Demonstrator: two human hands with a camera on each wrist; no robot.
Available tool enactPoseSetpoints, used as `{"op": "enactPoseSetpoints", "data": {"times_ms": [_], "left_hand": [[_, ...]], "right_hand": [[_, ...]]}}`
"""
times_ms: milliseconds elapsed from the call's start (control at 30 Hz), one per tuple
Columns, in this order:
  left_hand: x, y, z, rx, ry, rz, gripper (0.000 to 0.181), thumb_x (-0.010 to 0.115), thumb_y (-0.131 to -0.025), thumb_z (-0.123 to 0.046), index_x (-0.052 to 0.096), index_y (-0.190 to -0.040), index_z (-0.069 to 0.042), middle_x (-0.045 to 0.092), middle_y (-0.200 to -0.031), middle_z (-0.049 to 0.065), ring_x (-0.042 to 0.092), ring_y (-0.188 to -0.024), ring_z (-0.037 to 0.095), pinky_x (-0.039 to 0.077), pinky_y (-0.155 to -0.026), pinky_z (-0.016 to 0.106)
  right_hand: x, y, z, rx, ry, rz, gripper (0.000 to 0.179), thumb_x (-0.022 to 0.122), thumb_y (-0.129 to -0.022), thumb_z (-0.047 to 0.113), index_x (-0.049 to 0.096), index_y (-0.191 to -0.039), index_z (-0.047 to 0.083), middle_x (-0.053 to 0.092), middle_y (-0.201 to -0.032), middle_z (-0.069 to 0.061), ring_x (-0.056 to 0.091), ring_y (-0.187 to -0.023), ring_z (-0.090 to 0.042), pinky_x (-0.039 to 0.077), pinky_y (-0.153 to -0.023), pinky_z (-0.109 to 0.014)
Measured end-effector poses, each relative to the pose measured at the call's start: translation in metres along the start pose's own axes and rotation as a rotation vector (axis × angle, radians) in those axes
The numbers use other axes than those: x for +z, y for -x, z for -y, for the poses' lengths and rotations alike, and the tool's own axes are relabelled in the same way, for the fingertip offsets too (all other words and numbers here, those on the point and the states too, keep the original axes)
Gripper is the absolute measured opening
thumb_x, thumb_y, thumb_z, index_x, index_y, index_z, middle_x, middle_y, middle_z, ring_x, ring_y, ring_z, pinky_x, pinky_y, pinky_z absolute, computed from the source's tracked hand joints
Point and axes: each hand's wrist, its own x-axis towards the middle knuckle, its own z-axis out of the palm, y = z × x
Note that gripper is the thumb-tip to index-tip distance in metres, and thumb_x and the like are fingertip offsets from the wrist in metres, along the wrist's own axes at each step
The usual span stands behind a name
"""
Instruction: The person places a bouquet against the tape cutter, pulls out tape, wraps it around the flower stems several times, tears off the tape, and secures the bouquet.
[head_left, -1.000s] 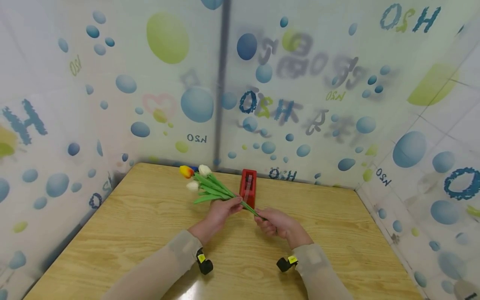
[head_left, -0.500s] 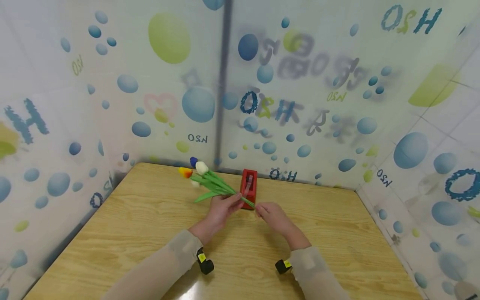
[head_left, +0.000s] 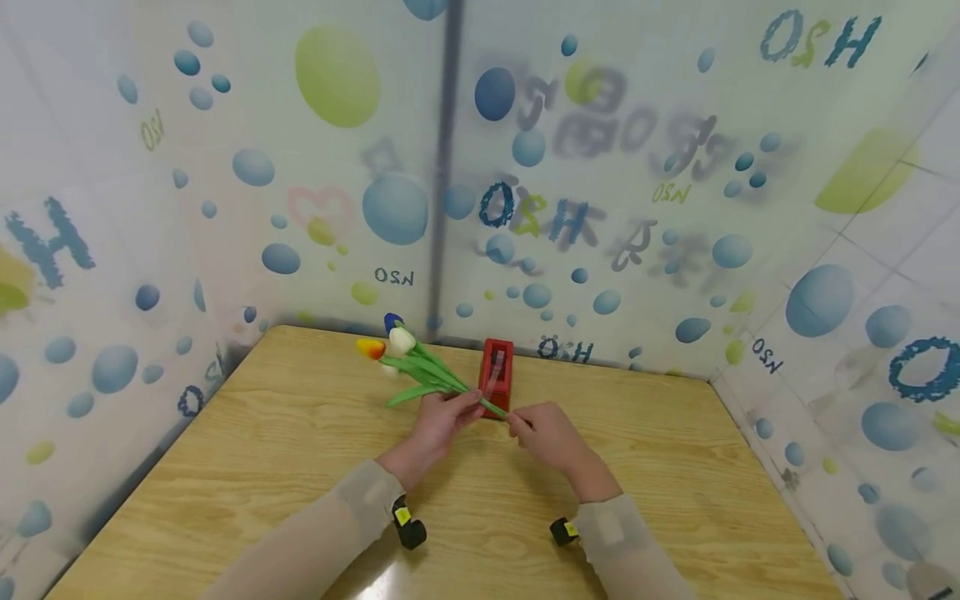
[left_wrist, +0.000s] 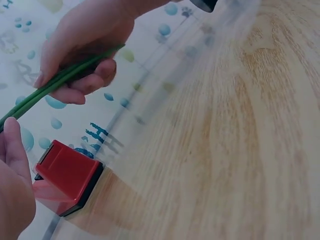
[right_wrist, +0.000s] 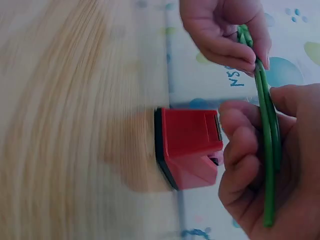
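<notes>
A bunch of artificial-looking tulips lies aslant between my hands, heads toward the back left: an orange-yellow one, two white ones and a blue one. My left hand pinches the green stems at mid-length between thumb and fingers. Near their lower ends my right hand holds the stems, its fingers curled with the thumb against them. In the right wrist view the cut stem ends lie across the right palm. Just behind the hands stands a red tape dispenser, a translucent strip across its top; the left hand and stems partly hide it.
The wooden table reaches back to a curtain-like wall printed with blue and green spots. Walls stand close at left and right too. Small black wrist cameras are strapped at both sleeves.
My right hand has turned over, knuckles now upward, and shifted slightly up and back along the stems. The bunch has rolled, bringing the blue tulip into fuller view. The left hand stays put.
</notes>
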Motion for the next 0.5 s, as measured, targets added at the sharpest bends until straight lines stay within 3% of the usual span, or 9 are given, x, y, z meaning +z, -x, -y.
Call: {"op": "enactPoseSetpoints", "data": {"times_ms": [133,267,500], "left_hand": [[0.0005,0.001,-0.0019,0.011,-0.028,0.029,0.011,0.069,-0.099,0.004,0.067,-0.095,-0.005,0.075,-0.084,0.0,0.075,-0.073,0.009,0.065,-0.073,0.022],[-0.0008,0.0013,-0.002,0.011,-0.053,0.078,0.007,0.067,-0.1,0.005,0.066,-0.101,-0.002,0.075,-0.086,0.0,0.076,-0.075,0.009,0.066,-0.075,0.022],[-0.0036,-0.0001,-0.001,0.007,-0.077,0.078,0.007,0.067,-0.1,0.005,0.067,-0.1,-0.002,0.075,-0.087,0.0,0.075,-0.076,0.01,0.065,-0.075,0.022]], "right_hand": [[0.0003,0.0,-0.0056,0.153,-0.36,0.117,0.056,0.04,-0.117,0.034,0.074,-0.099,-0.007,0.057,-0.061,0.004,0.042,-0.048,-0.007,0.035,-0.045,-0.021],[-0.0012,0.0025,-0.0095,0.298,-0.592,0.248,0.063,0.034,-0.116,0.046,0.074,-0.101,0.0,0.05,-0.058,0.008,0.034,-0.048,-0.006,0.029,-0.045,-0.021],[-0.0017,0.0033,-0.011,0.374,-0.951,0.431,0.056,0.025,-0.119,0.038,0.063,-0.083,0.017,0.039,-0.055,0.014,0.03,-0.043,0.001,0.027,-0.041,-0.016]]}}
